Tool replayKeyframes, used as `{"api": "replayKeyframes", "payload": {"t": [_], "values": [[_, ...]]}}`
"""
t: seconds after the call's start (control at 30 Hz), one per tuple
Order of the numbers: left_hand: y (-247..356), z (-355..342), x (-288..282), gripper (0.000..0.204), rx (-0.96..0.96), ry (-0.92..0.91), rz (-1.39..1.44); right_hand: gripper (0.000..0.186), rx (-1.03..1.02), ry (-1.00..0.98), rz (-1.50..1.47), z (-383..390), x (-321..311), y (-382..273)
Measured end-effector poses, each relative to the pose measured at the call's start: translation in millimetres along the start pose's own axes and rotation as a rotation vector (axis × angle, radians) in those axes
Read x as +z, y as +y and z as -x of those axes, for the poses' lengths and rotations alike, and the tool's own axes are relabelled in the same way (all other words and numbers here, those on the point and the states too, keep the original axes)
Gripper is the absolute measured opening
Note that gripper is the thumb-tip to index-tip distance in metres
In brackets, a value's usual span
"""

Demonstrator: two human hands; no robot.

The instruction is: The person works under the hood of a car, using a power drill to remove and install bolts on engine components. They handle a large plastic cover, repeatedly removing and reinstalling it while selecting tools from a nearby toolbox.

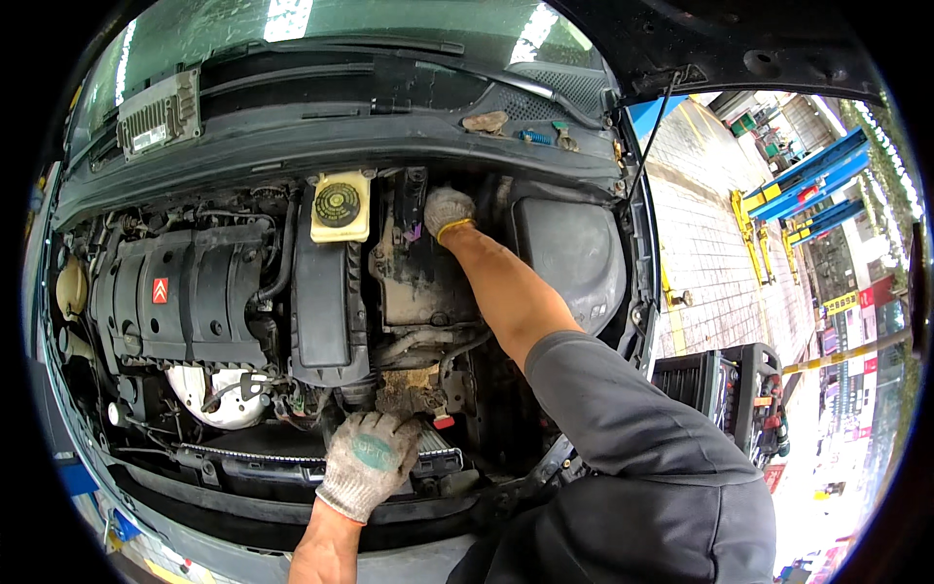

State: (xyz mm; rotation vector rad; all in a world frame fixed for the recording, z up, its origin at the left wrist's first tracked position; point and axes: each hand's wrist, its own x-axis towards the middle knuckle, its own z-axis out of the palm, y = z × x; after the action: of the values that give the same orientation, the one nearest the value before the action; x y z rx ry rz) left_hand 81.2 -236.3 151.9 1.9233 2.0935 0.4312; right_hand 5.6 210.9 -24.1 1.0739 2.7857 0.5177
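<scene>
My left hand (368, 462), in a grey knit glove with a green patch, bends its fingers down over the front of the engine bay, by the radiator's top edge (440, 456). What lies under its fingertips is hidden. Farther in, my right hand (449, 212) wears a similar glove with a yellow cuff. It reaches down beside a dusty dark battery box (420, 282), at the back of the bay, and its fingers are out of sight. A red-tipped connector (444, 421) sits just right of my left hand.
The black engine cover (185, 297) fills the left side. A yellowish reservoir with a round cap (340, 206) stands behind a black air duct (326, 311). A metal control unit (159, 114) lies by the windscreen. A thin prop rod (654, 136) meets the raised bonnet (739, 44).
</scene>
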Motion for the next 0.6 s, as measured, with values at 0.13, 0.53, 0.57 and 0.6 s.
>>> {"api": "replayKeyframes", "payload": {"t": [0.13, 0.53, 0.57, 0.6], "values": [[-1.0, 7.0, 2.8, 0.026, -0.045, 0.014, 0.003, 0.025, 0.05, 0.01, -0.285, 14.6, -33.7, -10.3], [-3.4, 5.5, 3.7, 0.027, 0.0, 0.084, 0.061, 0.029, -0.112, -0.131, -0.071, -2.0, -13.7, 1.8], [-2.9, 7.5, 4.9, 0.027, -0.013, 0.082, 0.064, 0.028, -0.132, -0.143, -0.085, -3.0, -20.6, -0.9], [-3.0, 8.6, 6.0, 0.027, -0.026, 0.083, 0.064, 0.028, -0.151, -0.156, -0.099, -2.1, -26.6, -4.3]]}}
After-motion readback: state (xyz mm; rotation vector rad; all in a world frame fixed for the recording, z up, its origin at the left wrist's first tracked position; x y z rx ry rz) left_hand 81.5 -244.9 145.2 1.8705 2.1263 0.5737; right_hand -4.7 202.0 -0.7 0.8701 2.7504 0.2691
